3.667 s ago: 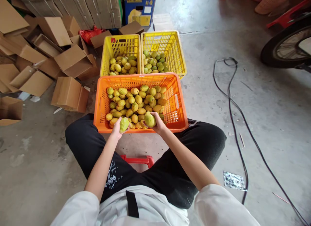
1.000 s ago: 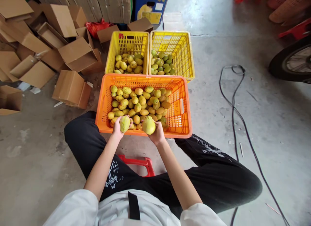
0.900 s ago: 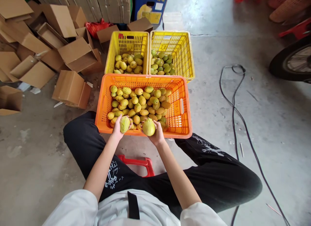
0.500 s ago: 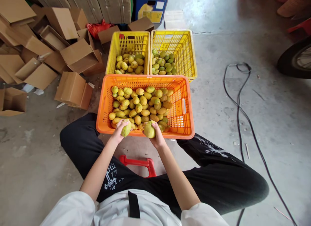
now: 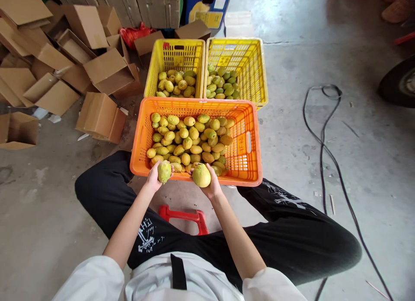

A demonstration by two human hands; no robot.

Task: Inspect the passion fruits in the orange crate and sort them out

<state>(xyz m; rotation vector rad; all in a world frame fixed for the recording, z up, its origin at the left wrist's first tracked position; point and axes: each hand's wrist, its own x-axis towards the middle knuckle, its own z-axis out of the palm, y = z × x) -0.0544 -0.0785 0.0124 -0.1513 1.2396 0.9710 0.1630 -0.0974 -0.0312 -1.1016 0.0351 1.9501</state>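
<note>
My left hand (image 5: pixel 153 178) is closed around a small, oval, yellow-green fruit (image 5: pixel 164 172) with bumpy-looking skin. A rounder, smoother, pale green-yellow fruit (image 5: pixel 201 176) rests in my right hand (image 5: pixel 213 188), fingers curled under it. Both hands are held apart over the near rim of an orange plastic crate (image 5: pixel 253 176). Inside that crate lie many oval yellow and green fruits (image 5: pixel 195 150), heaped mostly at the left and middle. Their exact kind I cannot tell.
Behind the orange crate stand a left yellow crate (image 5: pixel 152 68) and a right yellow crate (image 5: pixel 264 72), both holding fruit. Cardboard boxes (image 5: pixel 106 72) are piled at the left. A black cable (image 5: pixel 337 167) loops across the floor. Something red (image 5: pixel 183 214) sits between my legs.
Both hands still hold their fruits. The left fruit has turned and moved slightly left; the right one is tilted, showing more of its rounded face. The view has shifted a little.
</note>
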